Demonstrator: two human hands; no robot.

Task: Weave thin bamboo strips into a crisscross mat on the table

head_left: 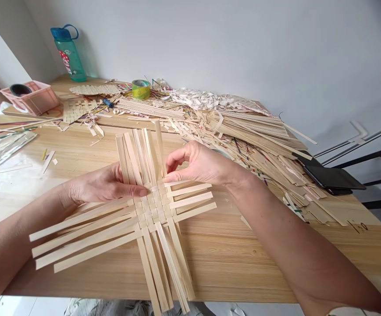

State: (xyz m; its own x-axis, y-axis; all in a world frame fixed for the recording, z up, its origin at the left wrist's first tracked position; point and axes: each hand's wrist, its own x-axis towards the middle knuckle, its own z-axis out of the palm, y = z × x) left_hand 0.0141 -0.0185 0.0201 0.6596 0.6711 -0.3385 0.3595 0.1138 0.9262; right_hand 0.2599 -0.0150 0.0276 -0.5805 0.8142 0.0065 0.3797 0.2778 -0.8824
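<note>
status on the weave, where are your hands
Left hand flat against the upright strips. Right hand, fingers at those strips' right side. Woven strip mat on the table. Loose strip pile beyond right hand.

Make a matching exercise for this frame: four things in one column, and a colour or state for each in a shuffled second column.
Things:
1. Left hand
2. Right hand
3. Water bottle
4. Tape roll

Colours or states:
A. Green and yellow
B. Fingertips reaching the woven centre
C. Teal with a blue cap
D. Fingers curled at the upright bamboo strips

Pairs: 1-B, 2-D, 3-C, 4-A
</note>
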